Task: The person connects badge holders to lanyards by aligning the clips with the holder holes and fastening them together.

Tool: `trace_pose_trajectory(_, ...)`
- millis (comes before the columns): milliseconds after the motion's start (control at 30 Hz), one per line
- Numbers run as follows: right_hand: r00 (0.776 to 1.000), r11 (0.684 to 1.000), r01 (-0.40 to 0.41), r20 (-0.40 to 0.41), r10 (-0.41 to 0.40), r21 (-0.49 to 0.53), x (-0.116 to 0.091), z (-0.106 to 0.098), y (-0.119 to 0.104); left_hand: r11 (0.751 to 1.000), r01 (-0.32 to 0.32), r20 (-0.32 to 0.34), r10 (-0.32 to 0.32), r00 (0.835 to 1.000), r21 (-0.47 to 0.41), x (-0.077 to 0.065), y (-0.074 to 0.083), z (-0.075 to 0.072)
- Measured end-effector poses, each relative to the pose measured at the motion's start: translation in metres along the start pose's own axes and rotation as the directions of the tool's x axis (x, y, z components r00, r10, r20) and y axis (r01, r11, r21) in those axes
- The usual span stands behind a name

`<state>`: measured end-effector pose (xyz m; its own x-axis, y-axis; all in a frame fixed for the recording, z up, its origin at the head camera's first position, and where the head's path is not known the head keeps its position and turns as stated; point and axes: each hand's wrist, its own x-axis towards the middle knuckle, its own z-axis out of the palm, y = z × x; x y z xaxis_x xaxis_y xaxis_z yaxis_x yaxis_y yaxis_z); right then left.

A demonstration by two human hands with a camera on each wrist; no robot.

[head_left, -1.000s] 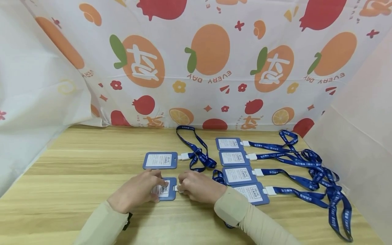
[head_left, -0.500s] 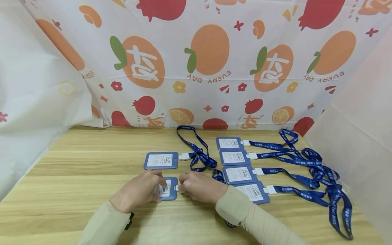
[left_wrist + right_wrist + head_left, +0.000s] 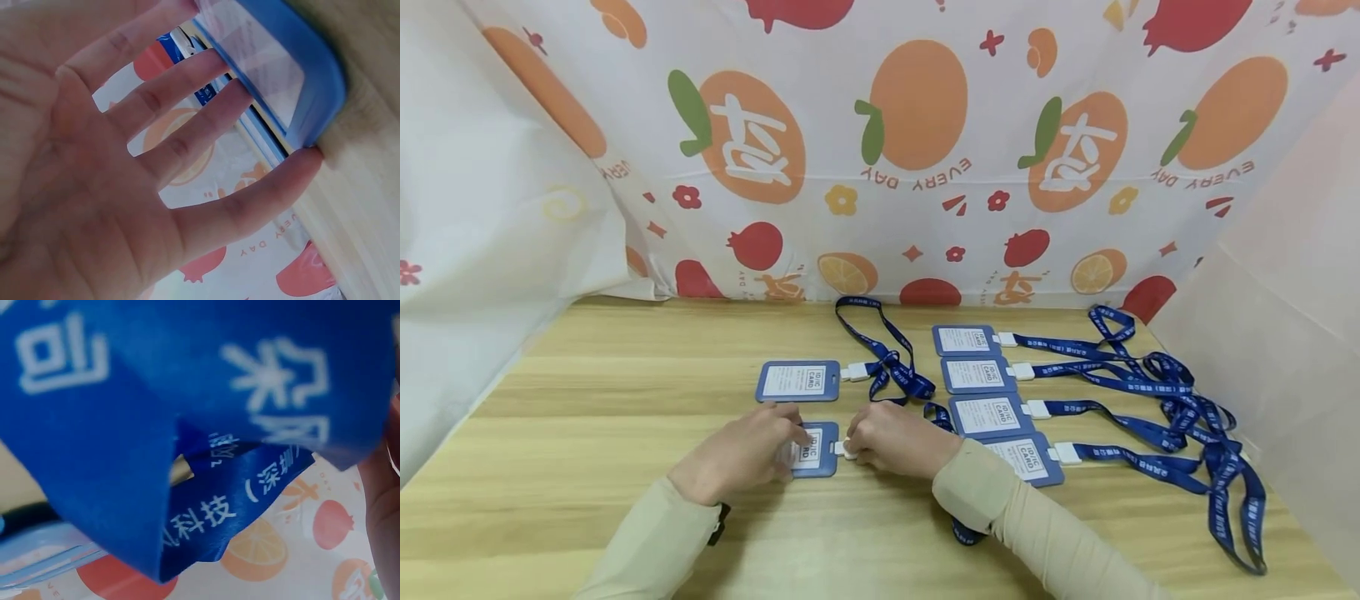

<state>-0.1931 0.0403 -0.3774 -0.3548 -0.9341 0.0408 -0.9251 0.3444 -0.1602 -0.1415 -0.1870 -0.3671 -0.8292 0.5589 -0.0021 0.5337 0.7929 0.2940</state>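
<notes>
The left hand [image 3: 741, 450] gripped a blue badge holder [image 3: 823, 462] by its edges, face up at the tabletop [image 3: 625, 358]; whether it lay quite flat could not be told. At the holder's 3 o'clock, the right hand [image 3: 895, 437] pinched its white clip [image 3: 842, 448], partly hidden by the fingers. Close before the right-wrist camera, a blue lanyard [image 3: 87, 462] folded over. A second holder [image 3: 797, 381] lay near 12 o'clock, and a column of four more [image 3: 977, 375] between 2 and 3 o'clock, their straps [image 3: 1187, 417] tangled farther toward 3.
</notes>
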Motion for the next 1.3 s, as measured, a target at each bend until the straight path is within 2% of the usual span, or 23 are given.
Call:
trace_pose_trajectory(167,1.000,1.000,0.022,0.011,-0.022,-0.020,0.000,-0.002,0.001,1.000,0.009,0.005,-0.009,1.000,-0.011,0.001,0.001,-0.002)
trace_pose_trajectory(400,0.997,0.992,0.069,0.043,-0.065,-0.107,0.003,-0.005,-0.001,1.000,0.019,-0.003,-0.019,1.000,-0.014,0.001,0.002,-0.003)
trace_pose_trajectory(767,0.998,0.997,0.059,0.019,-0.058,-0.041,0.003,0.002,0.000,1.000,0.022,0.016,-0.022,1.000,-0.002,0.000,0.000,-0.001)
trace_pose_trajectory(1000,0.998,0.997,0.063,-0.022,-0.064,-0.044,0.000,0.005,0.002,1.000,0.010,0.004,-0.010,1.000,-0.001,-0.001,0.001,0.000)
trace_pose_trajectory(1300,1.000,0.997,0.014,-0.011,-0.015,-0.079,0.001,0.002,-0.001,1.000,0.015,0.001,-0.015,1.000,-0.012,0.001,0.001,-0.002)
